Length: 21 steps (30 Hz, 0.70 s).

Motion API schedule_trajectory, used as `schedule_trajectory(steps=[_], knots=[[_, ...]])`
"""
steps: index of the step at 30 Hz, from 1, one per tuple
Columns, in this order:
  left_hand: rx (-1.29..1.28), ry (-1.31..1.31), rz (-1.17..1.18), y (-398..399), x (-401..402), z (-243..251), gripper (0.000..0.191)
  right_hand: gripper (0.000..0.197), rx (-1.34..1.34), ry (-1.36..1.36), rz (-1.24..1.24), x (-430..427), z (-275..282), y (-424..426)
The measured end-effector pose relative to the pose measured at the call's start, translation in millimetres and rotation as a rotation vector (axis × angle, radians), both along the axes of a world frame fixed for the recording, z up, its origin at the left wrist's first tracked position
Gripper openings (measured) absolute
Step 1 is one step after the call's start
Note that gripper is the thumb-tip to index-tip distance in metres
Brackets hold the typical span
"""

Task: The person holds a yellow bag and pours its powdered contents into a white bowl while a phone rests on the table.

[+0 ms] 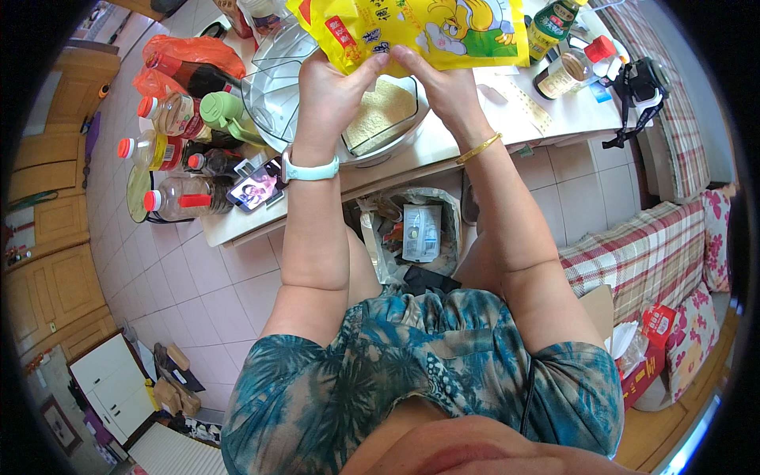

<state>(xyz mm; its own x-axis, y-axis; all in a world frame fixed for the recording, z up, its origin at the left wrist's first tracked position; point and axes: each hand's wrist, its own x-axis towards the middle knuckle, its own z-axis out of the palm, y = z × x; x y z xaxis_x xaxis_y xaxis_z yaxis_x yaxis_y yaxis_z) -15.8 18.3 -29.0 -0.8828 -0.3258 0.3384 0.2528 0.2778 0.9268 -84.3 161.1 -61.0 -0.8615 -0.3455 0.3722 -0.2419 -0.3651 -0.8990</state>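
Observation:
A yellow plastic food packet [409, 29], printed with a cartoon bird and writing, is held up at the top of the view. My left hand [335, 89] grips its near left edge, thumb on the printed face. My right hand [442, 86] pinches the same edge further right, the two thumbs almost meeting. Below the packet stands a white round basin [270, 83] with a divided clear tray in it. One section of that tray holds a pale yellow crumb-like powder [383, 113], partly covered by my hands. The packet's top runs out of view.
Several red-capped bottles [190, 196] and a green-lidded container [221, 110] crowd the left, beside a lit phone [256, 189]. On the right are a sauce bottle [561, 74], a green-labelled bottle [552, 27] and a black strapped device [644, 83]. A lined bin [371, 225] sits between my knees.

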Motion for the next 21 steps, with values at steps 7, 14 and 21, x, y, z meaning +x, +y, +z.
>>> schedule_trajectory(steps=[7, 14, 21], knots=[[-0.025, 0.116, 0.039, -2.7, -4.4, -1.5, 0.022, 0.039, 0.050, -0.124, 0.011, -3.1, 1.8, 9.0], [-0.072, 0.092, 0.074, -2.0, -0.7, 0.8, 0.020, 0.042, 0.009, -0.163, -0.010, -6.4, -2.5, 7.7], [-0.003, 0.111, 0.046, -0.1, -1.2, 0.6, 0.020, 0.042, -0.041, -0.203, -0.023, -10.1, -7.0, 8.9]])
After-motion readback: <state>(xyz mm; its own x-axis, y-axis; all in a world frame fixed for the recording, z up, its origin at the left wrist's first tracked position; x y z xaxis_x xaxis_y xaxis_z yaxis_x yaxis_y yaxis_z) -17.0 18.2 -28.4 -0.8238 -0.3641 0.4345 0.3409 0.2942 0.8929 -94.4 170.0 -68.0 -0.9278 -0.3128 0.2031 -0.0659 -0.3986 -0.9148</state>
